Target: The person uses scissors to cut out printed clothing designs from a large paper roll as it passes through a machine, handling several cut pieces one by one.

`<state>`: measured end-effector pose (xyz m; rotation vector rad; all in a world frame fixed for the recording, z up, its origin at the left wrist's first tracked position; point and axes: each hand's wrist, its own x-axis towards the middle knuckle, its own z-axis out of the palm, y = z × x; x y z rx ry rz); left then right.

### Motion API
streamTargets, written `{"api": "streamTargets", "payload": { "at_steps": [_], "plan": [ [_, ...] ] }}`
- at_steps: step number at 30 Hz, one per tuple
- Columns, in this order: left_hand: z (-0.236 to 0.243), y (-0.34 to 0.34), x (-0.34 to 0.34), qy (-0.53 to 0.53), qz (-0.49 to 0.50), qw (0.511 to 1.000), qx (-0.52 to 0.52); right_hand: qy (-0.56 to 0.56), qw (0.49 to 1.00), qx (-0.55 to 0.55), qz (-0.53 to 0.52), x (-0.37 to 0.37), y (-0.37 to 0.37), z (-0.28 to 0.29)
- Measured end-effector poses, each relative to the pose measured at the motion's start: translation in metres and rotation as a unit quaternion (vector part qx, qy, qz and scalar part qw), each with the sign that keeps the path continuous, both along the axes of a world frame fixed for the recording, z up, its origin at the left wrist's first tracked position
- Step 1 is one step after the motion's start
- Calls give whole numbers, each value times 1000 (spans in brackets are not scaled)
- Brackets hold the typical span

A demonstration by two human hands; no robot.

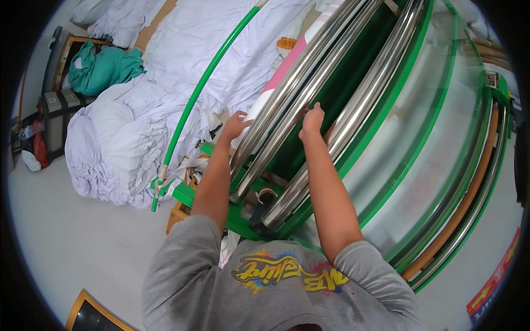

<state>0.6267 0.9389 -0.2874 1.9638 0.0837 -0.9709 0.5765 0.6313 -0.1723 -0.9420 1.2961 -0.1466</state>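
Note:
I stand over a green-framed machine with long chrome rollers. My left hand (237, 126), its fingers apart, reaches the edge of a white and pink sheet of material (280, 75) beside the outermost chrome roller (276, 102). Between a second chrome roller (319, 78) and a thicker chrome roller (367, 91) is my right hand (313, 122), its fingers curled above a dark green surface (353, 55). Whatever lies in those fingers is too small or hidden to make out. The sheet's lower end disappears behind the left forearm and the rollers.
White cloth (121, 138) lies heaped on the left, with a teal bundle (105, 69) behind it. A curved green bar (200, 83) rises from the machine's near end. Clear panels (408, 165) extend rightward to a brown roller (441, 243). A dark, wood-framed object (96, 314) stands at lower left.

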Motion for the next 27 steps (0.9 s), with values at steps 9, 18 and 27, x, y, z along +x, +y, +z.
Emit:
{"api": "streamTargets", "payload": {
  "at_steps": [9, 18, 27],
  "plan": [
    [-59, -6, -36, -303, -130, 942, 62, 30, 947, 321, 5, 36, 3, 27],
    [71, -19, -16, -250, -94, 959, 92, -7, 983, 180, -19, 15, -4, -30],
    [77, -22, -7, -237, -152, 956, -85, -3, 814, -484, 321, 5, 28, 79]
  ]
}}
